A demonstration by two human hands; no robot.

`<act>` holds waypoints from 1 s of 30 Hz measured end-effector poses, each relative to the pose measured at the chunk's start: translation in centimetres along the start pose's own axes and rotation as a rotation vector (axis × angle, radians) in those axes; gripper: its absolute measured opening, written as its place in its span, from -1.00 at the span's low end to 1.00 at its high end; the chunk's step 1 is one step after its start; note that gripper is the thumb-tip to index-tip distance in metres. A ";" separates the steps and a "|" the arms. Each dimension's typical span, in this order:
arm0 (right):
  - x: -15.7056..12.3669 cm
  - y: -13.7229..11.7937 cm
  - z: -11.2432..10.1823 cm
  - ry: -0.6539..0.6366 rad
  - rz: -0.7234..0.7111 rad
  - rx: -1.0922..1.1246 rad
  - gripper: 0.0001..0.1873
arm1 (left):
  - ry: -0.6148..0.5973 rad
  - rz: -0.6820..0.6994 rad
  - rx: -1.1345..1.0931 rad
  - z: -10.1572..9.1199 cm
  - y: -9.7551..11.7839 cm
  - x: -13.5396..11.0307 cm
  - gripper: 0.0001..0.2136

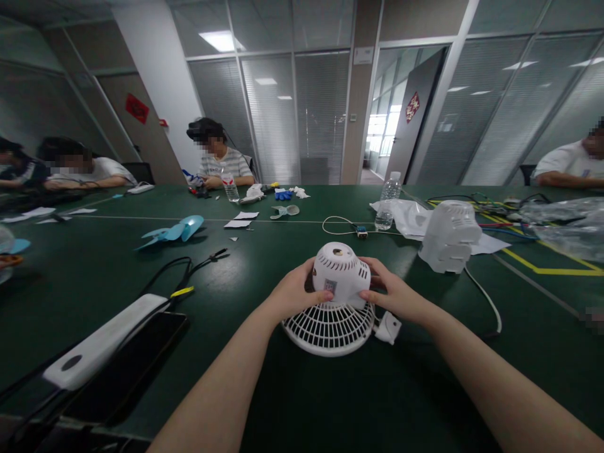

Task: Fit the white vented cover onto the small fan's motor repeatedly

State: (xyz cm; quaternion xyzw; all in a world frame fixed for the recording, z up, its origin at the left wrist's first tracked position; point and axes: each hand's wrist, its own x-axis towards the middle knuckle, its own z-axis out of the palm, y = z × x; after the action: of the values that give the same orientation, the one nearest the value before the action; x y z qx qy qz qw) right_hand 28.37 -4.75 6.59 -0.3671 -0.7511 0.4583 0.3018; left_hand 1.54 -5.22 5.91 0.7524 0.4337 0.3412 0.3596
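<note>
Left hand [295, 292] grasps the white fan housing [348, 277] at 9 o'clock, right hand [391, 292] grasps it at 3 — thumbs on the near face, fingers round the sides. Housing sits over the round grille [329, 352], straight ahead of the person on the green tabletop [226, 358]; can't tell if the two are fastened. Good handling here likely means even pressure from both sides, shell held square to the grille, thumbs low. Small white piece [389, 328] lies just beside the grille at 4 o'clock, thin white lead [376, 319] next to it — best not to pinch that under the rim. Farther out: USB plug [361, 232] at 1, white moulded part [450, 236] at 2, blue fan blades [174, 231] between 9 and 10.
</note>
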 end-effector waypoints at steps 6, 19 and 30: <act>0.0 -0.5 -0.2 0.005 0.009 -0.070 -0.24 | 0.003 0.024 0.000 0.1 -0.1 0.0 -0.29; 0.5 0.7 0.2 0.045 -0.068 -0.060 -0.22 | 0.009 0.004 0.005 0.0 -0.2 0.1 -0.29; 0.2 0.6 -0.3 -0.016 -0.006 -0.037 -0.14 | -0.013 -0.038 -0.030 -0.1 0.2 0.0 -0.30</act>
State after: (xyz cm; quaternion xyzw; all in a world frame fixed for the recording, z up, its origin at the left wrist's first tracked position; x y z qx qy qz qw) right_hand 28.67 -4.30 6.23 -0.3667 -0.7629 0.4465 0.2902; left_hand 1.50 -5.28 6.16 0.7408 0.4405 0.3360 0.3799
